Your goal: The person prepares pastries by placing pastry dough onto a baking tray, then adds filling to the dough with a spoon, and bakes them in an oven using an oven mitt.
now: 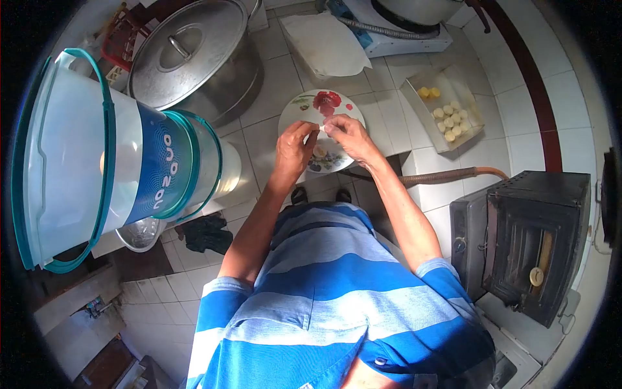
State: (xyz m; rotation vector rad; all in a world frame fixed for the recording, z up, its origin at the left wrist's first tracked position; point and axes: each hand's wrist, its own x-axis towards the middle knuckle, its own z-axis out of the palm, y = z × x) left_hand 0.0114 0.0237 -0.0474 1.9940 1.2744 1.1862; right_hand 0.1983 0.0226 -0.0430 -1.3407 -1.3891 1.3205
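My left hand (295, 144) and my right hand (346, 134) meet over a white flowered plate (304, 107) on the tiled counter. Together the fingertips pinch a small pale piece of dough (322, 129) between them. A small yellowish ball (319, 152) lies on the plate just below my hands. I wear a blue and white striped shirt.
A tray (421, 107) with several yellow dough balls sits to the right. A large lidded steel pot (194, 55) stands at the back left, and a big water filter container (110, 162) on the left. A dark oven (528, 240) is at right, with a hose (440, 176) running to it.
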